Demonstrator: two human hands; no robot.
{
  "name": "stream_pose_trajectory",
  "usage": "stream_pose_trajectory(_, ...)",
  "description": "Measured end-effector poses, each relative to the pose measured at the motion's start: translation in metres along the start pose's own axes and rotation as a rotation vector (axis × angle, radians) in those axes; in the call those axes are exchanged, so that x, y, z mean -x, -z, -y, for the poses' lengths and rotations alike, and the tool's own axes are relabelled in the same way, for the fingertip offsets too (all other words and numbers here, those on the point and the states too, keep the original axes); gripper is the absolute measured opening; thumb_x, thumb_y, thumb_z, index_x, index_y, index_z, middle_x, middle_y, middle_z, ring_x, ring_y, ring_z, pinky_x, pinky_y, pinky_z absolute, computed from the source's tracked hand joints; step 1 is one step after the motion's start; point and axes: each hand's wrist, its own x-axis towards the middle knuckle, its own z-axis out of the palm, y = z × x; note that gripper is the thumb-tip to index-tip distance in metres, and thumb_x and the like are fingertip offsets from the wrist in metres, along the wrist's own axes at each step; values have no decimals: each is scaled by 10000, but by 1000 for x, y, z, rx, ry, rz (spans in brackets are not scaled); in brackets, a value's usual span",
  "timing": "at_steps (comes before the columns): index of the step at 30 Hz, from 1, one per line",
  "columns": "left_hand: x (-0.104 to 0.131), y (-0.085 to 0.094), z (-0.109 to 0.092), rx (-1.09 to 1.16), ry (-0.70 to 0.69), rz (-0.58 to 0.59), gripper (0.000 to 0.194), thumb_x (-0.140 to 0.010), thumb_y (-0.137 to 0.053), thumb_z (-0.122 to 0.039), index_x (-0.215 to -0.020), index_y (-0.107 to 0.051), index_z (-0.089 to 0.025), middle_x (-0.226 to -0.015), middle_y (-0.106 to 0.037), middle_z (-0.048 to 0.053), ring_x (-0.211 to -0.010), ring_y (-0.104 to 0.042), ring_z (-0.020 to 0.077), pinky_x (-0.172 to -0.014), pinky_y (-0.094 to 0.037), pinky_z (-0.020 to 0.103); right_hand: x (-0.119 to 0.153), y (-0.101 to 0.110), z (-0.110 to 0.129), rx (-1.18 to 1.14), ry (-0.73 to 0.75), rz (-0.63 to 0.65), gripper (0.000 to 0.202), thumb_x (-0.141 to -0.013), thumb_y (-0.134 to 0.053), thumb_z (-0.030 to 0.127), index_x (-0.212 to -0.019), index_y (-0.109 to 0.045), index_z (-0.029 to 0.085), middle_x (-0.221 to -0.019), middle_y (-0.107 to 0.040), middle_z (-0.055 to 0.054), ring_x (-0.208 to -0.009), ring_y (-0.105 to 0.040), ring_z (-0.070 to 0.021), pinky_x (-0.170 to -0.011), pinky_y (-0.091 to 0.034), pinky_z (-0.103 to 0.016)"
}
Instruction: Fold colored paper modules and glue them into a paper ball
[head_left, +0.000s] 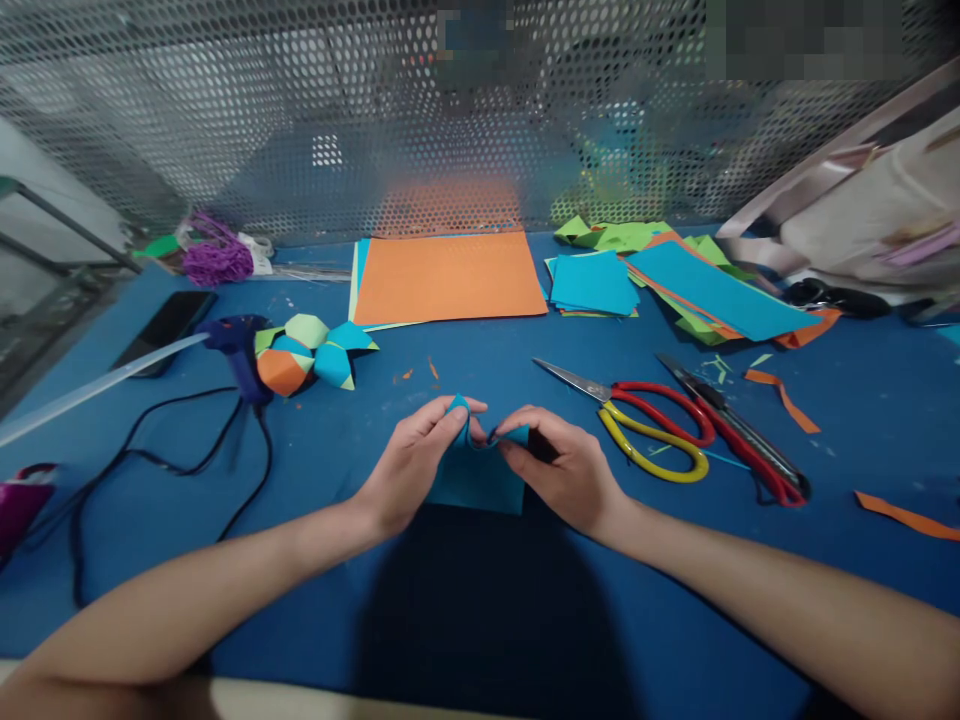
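Between my two hands is a blue sheet of paper (480,486), its far edge curled up in the middle and its near part hanging flat toward me. My left hand (416,450) pinches the left corner between thumb and fingers. On the other side, my right hand (561,462) grips the right corner, its fingertips curled over the edge. Scissors (660,425) with one red and one yellow handle lie to the right of my right hand, blades apart from the paper. Beyond them is a red and black utility knife (735,430).
A stack of large orange paper (450,280) lies at the back, beside small blue squares (594,283) and blue strips (720,285). On the left are a glue gun (244,355) with a cord, folded paper pieces (311,352), a phone (166,330) and purple string (217,255). A perforated metal panel (300,120) stands behind.
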Motion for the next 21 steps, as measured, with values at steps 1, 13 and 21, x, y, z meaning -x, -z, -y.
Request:
stream_pose_trajectory(1,0,0,0,-12,-8,-4,233,-861,-509,-366,-870,-658,-186,-791,-617,11,-762,-557,150,-705,-431,256,0,0,0,-2,-32,-3,61,-822,-543,217,-845,-593,190,-774,-637,-34,-652,-572,-138,-582,-453,-261)
stream_pose_trajectory(13,0,0,1,-78,-30,-44,246,-870,-490,-355,-912,-672,-195,-793,-615,6,-773,-545,145,-743,-413,255,-2,-3,0,-24,-44,111,91,-802,-543,183,-847,-620,205,-836,-695,-32,-802,-638,-173,-668,-489,-286)
stream_pose_trajectory(21,0,0,1,-114,-70,-51,238,-882,-474,-336,-886,-668,-199,-792,-607,2,-828,-548,152,-820,-400,257,-1,-1,-1,15,-27,124,94,-841,-516,201,-886,-599,205,-855,-691,-33,-775,-647,-158,-671,-501,-266)
